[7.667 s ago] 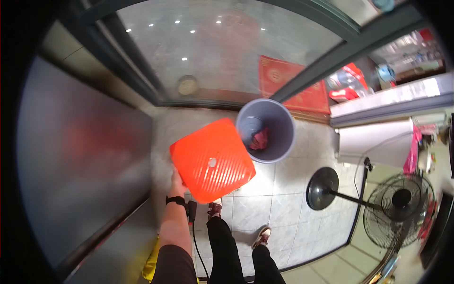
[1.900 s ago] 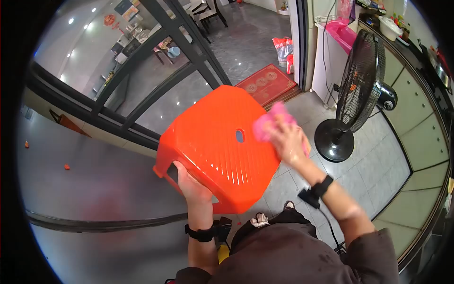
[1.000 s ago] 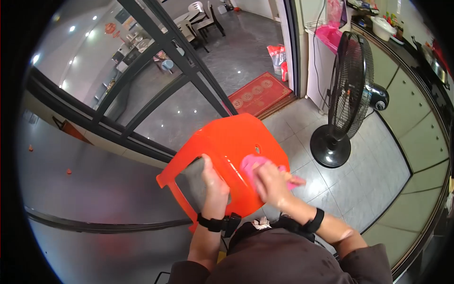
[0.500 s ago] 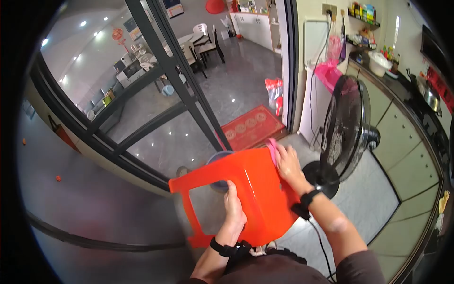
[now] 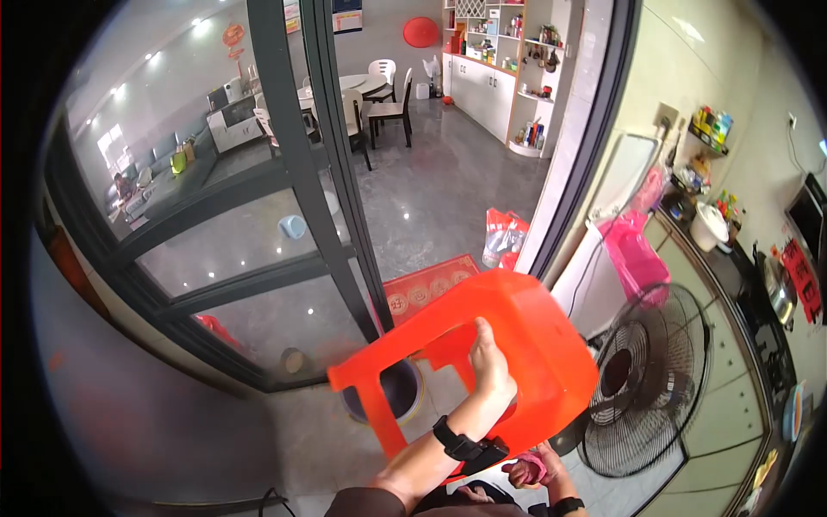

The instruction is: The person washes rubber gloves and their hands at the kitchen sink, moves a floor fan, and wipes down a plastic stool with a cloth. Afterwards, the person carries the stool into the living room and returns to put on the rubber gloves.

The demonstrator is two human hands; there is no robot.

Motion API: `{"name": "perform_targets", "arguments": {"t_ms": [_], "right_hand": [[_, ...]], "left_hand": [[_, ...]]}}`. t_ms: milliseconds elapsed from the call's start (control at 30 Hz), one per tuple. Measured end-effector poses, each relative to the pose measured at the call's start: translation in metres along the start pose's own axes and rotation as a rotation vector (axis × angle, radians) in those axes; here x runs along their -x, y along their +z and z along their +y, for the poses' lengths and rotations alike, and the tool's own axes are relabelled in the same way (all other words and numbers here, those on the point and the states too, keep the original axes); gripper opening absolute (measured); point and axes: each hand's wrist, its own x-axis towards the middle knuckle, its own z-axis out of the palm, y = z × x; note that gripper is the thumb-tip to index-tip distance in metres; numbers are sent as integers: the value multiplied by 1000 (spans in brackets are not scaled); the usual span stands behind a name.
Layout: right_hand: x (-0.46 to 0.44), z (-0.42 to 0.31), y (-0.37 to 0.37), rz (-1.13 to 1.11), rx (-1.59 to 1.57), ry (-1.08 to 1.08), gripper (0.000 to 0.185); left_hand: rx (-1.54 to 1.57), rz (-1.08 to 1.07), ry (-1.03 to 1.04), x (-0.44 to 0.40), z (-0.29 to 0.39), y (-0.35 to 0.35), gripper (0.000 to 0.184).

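An orange-red plastic stool (image 5: pixel 547 362) is held tilted in front of me, off the floor, its legs pointing left. My left hand (image 5: pixel 493 370) grips it by one side, thumb up along the frame near the side opening. Below the stool's lower right edge, my right hand (image 5: pixel 551 472) is closed round a bunched pink cloth (image 5: pixel 527 470). Both wrists wear black bands. Behind the stool's legs a round bucket (image 5: pixel 419 392) stands on the floor, partly hidden.
A black standing fan (image 5: pixel 642 379) is close on my right, beside the kitchen counter (image 5: pixel 758 319). A glass sliding door (image 5: pixel 301 189) stands ahead left, with a red doormat (image 5: pixel 431 284) in the doorway. A pink basin (image 5: pixel 636 254) rests by the wall.
My right hand with the pink cloth has moved from the stool's top right edge down below it. The stool has shifted right and turned. My view has swung up toward the doorway.
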Motion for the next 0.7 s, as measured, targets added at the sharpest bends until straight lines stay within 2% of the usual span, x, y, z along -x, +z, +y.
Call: {"name": "perform_targets", "arguments": {"t_ms": [67,100,133,167,200,267,300,333,433,533,600,633,700], "right_hand": [[-45,-28,-4,-152,-60,-153,55],[-51,-44,14,-141,-27,-312,55],[-68,-62,27,-31,-55,-515,53],[-58,-86,56,-98,-10,-482,51],[-48,-107,80,-165,35,-449,50],[-75,-138,94,-95,87,-532,47],[-91,-154,99,-93,140,-525,46],[-106,-172,105,-94,197,-518,46],[-164,-222,116,-74,195,-460,38],[-236,-282,120,-91,263,-409,30],[-280,-327,131,-92,238,-377,28],[-310,-349,125,-61,261,-379,24],[-308,-406,169,-109,339,-341,22]], "left_hand": [[41,-48,-23,-35,19,31,54],[98,-96,-123,-56,25,39,54],[148,-150,-223,-77,32,48,54],[142,-126,-253,-93,44,62,55],[98,-226,-281,-114,53,69,53],[67,-439,-404,-169,60,67,53],[123,-319,-501,-203,56,68,51],[117,-327,-493,-231,48,67,51],[69,-70,-262,-299,35,82,49],[122,23,-231,-381,32,86,50],[209,-31,-142,-425,43,102,51],[220,15,-153,-463,43,91,51],[221,-45,-115,-505,65,97,55]]}}
